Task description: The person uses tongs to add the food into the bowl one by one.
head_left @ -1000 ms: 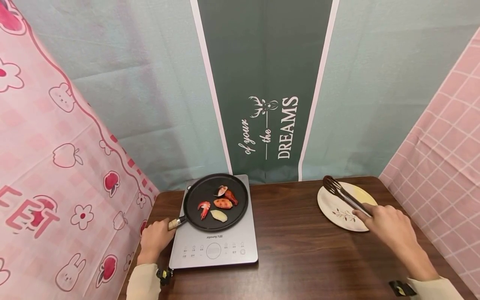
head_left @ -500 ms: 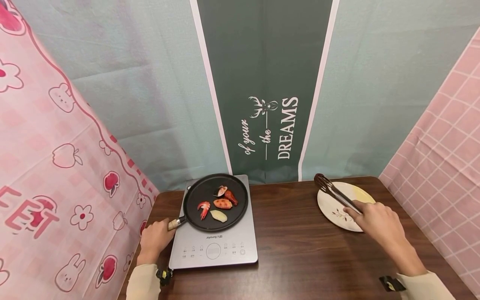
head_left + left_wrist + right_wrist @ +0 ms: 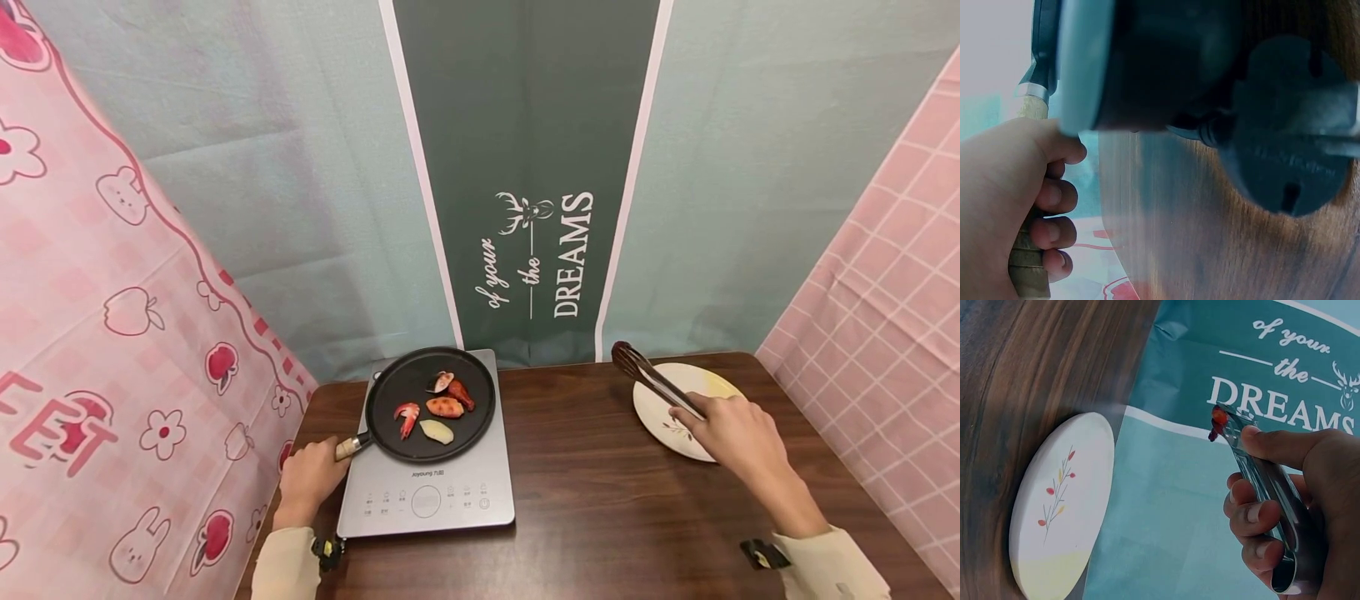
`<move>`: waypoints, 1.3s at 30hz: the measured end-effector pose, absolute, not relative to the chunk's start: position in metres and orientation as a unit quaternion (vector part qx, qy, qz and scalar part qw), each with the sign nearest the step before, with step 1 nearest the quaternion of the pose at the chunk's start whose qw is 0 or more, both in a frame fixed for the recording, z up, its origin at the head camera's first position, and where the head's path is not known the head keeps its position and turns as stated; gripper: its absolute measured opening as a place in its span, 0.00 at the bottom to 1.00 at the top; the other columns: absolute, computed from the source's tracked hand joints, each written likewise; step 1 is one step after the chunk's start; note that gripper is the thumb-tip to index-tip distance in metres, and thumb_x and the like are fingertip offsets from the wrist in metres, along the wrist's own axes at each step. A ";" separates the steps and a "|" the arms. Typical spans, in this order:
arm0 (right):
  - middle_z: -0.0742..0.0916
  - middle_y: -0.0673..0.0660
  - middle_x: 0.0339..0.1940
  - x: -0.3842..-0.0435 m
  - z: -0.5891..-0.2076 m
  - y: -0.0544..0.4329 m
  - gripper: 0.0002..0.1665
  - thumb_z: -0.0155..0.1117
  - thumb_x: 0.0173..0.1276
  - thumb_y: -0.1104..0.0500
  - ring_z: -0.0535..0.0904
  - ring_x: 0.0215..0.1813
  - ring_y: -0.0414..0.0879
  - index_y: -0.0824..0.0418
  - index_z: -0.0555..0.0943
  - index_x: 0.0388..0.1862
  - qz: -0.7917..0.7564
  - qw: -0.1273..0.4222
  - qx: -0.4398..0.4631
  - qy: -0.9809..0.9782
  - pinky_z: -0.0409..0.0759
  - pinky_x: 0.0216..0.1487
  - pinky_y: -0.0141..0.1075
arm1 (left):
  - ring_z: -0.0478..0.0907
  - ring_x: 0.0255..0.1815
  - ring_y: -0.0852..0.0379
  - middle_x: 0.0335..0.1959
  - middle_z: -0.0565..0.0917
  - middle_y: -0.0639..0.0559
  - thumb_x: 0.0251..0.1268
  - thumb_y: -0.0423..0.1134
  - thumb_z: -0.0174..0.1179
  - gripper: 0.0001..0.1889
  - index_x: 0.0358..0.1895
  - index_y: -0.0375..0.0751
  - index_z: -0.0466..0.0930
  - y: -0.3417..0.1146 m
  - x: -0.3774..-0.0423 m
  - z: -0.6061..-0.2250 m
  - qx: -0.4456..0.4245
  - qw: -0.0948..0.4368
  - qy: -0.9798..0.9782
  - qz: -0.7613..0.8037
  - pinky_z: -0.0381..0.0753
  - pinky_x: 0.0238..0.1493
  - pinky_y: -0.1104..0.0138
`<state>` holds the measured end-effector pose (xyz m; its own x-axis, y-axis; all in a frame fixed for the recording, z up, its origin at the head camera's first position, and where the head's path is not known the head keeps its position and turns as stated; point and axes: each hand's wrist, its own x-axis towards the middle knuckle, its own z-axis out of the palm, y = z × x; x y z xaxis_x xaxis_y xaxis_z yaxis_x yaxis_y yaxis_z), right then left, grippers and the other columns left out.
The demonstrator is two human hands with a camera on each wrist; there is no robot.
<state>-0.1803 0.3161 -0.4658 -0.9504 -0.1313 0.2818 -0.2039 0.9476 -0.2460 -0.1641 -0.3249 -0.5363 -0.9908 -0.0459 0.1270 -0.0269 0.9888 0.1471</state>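
My left hand point(image 3: 311, 477) grips the wooden handle point(image 3: 347, 448) of a flat black frying pan point(image 3: 390, 379); its fingers curl round that handle in the left wrist view. In the pan lie a shrimp point(image 3: 407, 419), a drumstick point(image 3: 461, 394), a browned wing-like piece point(image 3: 446, 407), a pale oval slice point(image 3: 437, 431) and a dark-edged shellfish-like piece point(image 3: 440, 382). My right hand point(image 3: 738, 437) holds metal tongs point(image 3: 1272, 487) above the plate's left side. At their tips is a small red-brown piece point(image 3: 1218, 419), its kind unclear.
The pan stands on a silver induction cooker point(image 3: 480, 492) at the table's left. A white plate point(image 3: 660, 417) with a leaf print and a yellow patch lies at the right. Cloth hangings point(image 3: 697, 208) enclose the wooden table point(image 3: 570, 517).
My right hand has moved left with the tongs, and their tips now reach past the plate's left rim. The left hand and the pan have stayed in place.
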 end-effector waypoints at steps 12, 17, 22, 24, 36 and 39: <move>0.72 0.49 0.12 -0.189 -0.469 0.299 0.12 0.76 0.67 0.46 0.69 0.18 0.52 0.50 0.84 0.32 0.117 0.208 0.122 -0.963 0.64 0.21 0.49 | 0.83 0.24 0.32 0.25 0.85 0.36 0.64 0.42 0.70 0.13 0.31 0.39 0.77 -0.326 -0.165 -0.538 0.018 0.065 -0.995 -0.074 0.75 0.25 0.43; 0.69 0.47 0.12 -0.193 -0.468 0.291 0.13 0.76 0.67 0.47 0.64 0.18 0.48 0.50 0.82 0.30 0.120 0.212 0.131 -0.961 0.60 0.21 0.44 | 0.83 0.24 0.33 0.24 0.84 0.37 0.64 0.43 0.70 0.13 0.31 0.39 0.77 -0.326 -0.165 -0.537 0.018 0.065 -0.995 -0.072 0.75 0.25 0.43; 0.73 0.49 0.13 -0.196 -0.467 0.282 0.11 0.76 0.68 0.47 0.69 0.17 0.51 0.52 0.85 0.33 0.128 0.207 0.136 -0.960 0.64 0.21 0.49 | 0.82 0.23 0.35 0.24 0.84 0.38 0.64 0.42 0.70 0.13 0.32 0.39 0.78 -0.326 -0.165 -0.537 0.019 0.061 -0.995 -0.073 0.75 0.25 0.43; 0.76 0.50 0.14 -0.198 -0.467 0.279 0.11 0.75 0.68 0.47 0.73 0.18 0.54 0.52 0.86 0.35 0.130 0.202 0.134 -0.961 0.67 0.22 0.52 | 0.82 0.23 0.35 0.24 0.84 0.38 0.64 0.43 0.70 0.13 0.32 0.39 0.78 -0.326 -0.165 -0.538 0.019 0.061 -0.995 -0.074 0.75 0.25 0.44; 0.82 0.54 0.18 -0.205 -0.462 0.262 0.12 0.75 0.68 0.47 0.81 0.24 0.63 0.52 0.85 0.32 0.138 0.195 0.133 -0.962 0.71 0.25 0.57 | 0.81 0.21 0.37 0.22 0.82 0.40 0.63 0.42 0.70 0.13 0.30 0.40 0.76 -0.326 -0.165 -0.539 0.020 0.067 -0.995 -0.075 0.74 0.24 0.45; 0.82 0.54 0.18 -0.207 -0.460 0.258 0.12 0.74 0.69 0.47 0.81 0.25 0.61 0.54 0.86 0.34 0.139 0.191 0.133 -0.963 0.72 0.26 0.57 | 0.80 0.22 0.38 0.22 0.82 0.40 0.64 0.42 0.69 0.13 0.30 0.39 0.76 -0.325 -0.165 -0.539 0.020 0.063 -0.995 -0.075 0.74 0.24 0.45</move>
